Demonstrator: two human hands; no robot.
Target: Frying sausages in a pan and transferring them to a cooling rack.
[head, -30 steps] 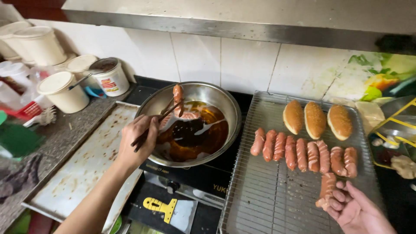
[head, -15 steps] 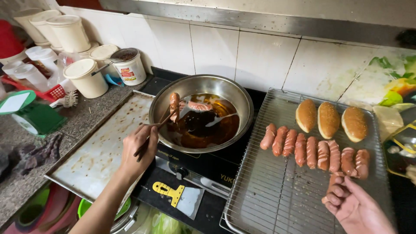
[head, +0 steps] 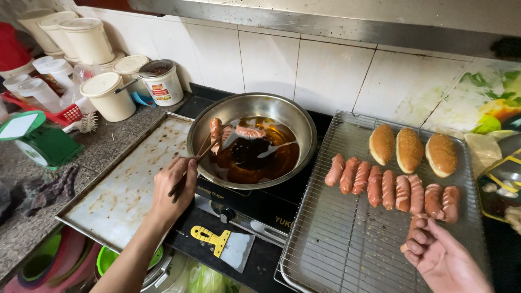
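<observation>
1 sausage (head: 216,130) still lifted | left hand (head: 175,187) fingers clamp chopsticks (head: 191,169) | right hand (head: 442,259) fingers curled, unmoved

Head camera, steeply down, close

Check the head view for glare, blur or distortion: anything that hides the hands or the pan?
Head view: sharp overall, no motion blur on the left hand or the chopsticks. The oil in the steel pan carries bright reflections, yet the sausage pieces stay readable. Wide-angle bend curves the tile lines and the wire rack. The right hand is cropped by the bottom edge.
</observation>
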